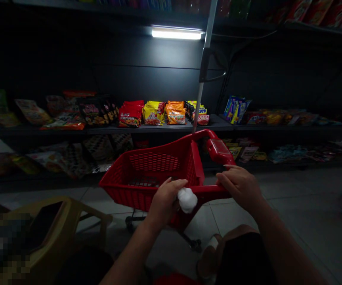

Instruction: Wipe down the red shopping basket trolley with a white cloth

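Left hand (166,202) nearly closed, fingers curled over a white wad (187,200) on its 3 o'clock side, the wad's material too blurred to tell; wad just above the near rim of a red plastic shopping cart (154,163), seemingly touching it; right hand (240,188) at 3 o'clock from the left one, closed on the same rim, fingers hooked over the bar just below the cart's red handle (218,151); basket of the cart ahead of both hands at 12 o'clock, with meshed walls, standing on a pale tile floor (307,206); a metal pole (204,47) with a black clip at 1 o'clock, rising from the cart's far corner; beyond the cart, a dark store shelf (215,123) at 12 o'clock, with red noodle packets (130,114), yellow noodle packets (153,113) and orange noodle packets (175,113) side by side; blue boxes (236,110) on the same shelf at 1 o'clock; a strip light (176,33) glowing high on the back panel at 12 o'clock; a yellow plastic chair (48,225) at 8 o'clock, close beside the left forearm.
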Demonstrator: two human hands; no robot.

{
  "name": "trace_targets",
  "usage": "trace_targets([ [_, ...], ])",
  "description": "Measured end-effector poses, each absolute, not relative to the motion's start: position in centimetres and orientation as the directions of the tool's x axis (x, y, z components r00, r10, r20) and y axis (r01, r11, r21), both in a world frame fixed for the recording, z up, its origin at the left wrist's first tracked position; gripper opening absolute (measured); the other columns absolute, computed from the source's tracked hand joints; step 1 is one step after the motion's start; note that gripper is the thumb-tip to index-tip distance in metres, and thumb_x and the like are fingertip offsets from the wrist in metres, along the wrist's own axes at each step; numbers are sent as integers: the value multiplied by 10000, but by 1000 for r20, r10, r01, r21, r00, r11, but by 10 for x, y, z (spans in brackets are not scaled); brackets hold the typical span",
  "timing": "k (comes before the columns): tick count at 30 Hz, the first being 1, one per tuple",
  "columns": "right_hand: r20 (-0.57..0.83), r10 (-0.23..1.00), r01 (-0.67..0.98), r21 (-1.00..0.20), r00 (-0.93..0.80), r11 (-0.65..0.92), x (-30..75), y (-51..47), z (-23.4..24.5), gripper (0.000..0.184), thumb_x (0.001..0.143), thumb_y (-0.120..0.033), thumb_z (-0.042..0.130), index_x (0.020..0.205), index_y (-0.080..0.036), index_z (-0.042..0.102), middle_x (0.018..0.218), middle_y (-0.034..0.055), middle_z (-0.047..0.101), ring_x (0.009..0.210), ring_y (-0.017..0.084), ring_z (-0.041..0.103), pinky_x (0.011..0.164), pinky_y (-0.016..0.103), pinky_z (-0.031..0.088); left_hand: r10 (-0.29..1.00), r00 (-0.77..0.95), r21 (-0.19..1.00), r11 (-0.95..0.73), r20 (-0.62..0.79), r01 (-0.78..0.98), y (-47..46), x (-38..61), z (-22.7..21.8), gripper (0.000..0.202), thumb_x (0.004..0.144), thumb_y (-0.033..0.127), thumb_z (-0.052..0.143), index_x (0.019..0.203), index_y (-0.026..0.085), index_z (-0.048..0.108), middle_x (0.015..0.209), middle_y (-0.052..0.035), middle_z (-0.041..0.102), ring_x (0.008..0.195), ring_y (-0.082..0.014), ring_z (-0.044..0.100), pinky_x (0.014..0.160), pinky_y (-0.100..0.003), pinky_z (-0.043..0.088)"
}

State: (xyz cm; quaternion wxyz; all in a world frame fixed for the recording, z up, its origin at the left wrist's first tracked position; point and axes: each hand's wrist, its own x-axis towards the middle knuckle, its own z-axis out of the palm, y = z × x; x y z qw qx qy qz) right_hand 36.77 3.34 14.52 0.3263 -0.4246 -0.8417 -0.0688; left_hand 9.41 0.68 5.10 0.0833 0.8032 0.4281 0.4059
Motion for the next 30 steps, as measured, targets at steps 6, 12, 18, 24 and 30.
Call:
trace_targets([
  [6,600,612,650,-193,-515,735,331,-1,145,335,1016,-342,431,863,-246,713,823,7,753,818,163,689,992,357,447,732,-126,565,-391,669,727,-32,32,13,314,938,307,537,1233,231,460,1435,-137,545,1445,-284,365,1153,-572,313],
  [12,649,513,417,-313,-562,853,317,-5,152,281,1019,-315,416,1118,-256,673,1131,44,742,1088,191,676,982,356,498,677,-305,659,-352,670,665,-69,71,15,385,967,312,444,1348,257,452,1424,-127,449,1316,-263,479,1083,-475,433],
  [18,574,533,465,-277,-621,841,297,31,147,478,1025,-283,292,721,-255,660,782,-8,717,968,180,657,1110,431,340,684,-365,736,-381,631,559,-45,95,-34,501,1002,271,352,1493,323,272,1649,-93,165,1533,-264,159,1190,-537,297],
  [24,620,533,473,-280,-575,835,288,36,138,478,1002,-224,284,682,-250,638,733,-8,677,887,174,640,1074,418,338,824,-510,947,-95,248,306,-58,89,-129,497,1028,335,309,1502,202,245,1575,-178,337,1490,-232,297,1198,-514,284],
  [30,649,518,489,-247,-558,836,286,33,134,440,990,-230,307,706,-245,643,759,-7,680,906,183,644,1066,438,336,739,-539,909,-259,403,326,-53,115,-74,543,1028,318,314,1557,265,204,1662,-102,177,1544,-238,122,1252,-490,157],
])
